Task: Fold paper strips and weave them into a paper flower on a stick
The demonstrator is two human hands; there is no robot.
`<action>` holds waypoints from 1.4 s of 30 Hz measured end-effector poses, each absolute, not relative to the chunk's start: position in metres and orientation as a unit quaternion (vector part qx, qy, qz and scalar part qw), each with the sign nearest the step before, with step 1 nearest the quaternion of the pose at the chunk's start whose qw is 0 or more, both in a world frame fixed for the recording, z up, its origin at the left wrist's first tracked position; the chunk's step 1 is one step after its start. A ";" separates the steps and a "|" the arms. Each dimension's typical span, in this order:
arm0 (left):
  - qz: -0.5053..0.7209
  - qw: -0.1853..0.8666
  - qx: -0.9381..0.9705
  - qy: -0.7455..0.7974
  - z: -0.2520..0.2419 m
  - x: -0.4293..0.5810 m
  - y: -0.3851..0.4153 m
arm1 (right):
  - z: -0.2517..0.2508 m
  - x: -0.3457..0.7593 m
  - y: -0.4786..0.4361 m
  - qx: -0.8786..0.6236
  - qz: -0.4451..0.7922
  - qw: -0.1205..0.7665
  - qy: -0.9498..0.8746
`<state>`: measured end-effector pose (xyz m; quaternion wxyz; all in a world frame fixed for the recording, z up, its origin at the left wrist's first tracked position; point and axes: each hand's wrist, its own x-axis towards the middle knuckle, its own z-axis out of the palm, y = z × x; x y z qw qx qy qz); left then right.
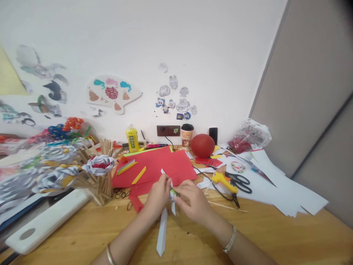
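My left hand (157,197) and my right hand (191,200) meet over the wooden desk (261,239), fingers pinched together on folded white paper strips (162,232). One long pointed strip hangs down toward me from the hands; a shorter tip pokes up above the fingers. A bit of green shows between the fingertips. Both wrists wear thin bangles. Red paper sheets (162,165) lie just beyond the hands.
A yellow glue gun (224,182) and black scissors (242,182) lie to the right, beside white sheets (275,187). At the back stand a red ball (202,145), a paper cup (187,136) and a yellow bottle (132,139). Paper flowers and a stick holder (103,180) crowd the left.
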<state>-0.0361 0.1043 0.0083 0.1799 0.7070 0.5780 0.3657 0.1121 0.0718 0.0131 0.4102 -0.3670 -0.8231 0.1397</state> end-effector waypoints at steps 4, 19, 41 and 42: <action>0.346 0.181 0.713 0.582 0.008 -0.033 0.100 | 0.010 0.106 0.073 -0.430 0.138 0.437 -0.778; 0.529 0.402 0.583 0.467 0.010 -0.034 0.106 | 0.011 0.126 0.088 -0.406 0.305 0.431 -0.746; 0.590 0.460 0.490 0.448 0.009 -0.034 0.113 | -0.011 0.111 0.098 -0.399 0.426 0.534 -0.611; 0.589 0.456 0.501 0.440 0.010 -0.034 0.113 | -0.012 0.112 0.099 -0.406 0.409 0.531 -0.621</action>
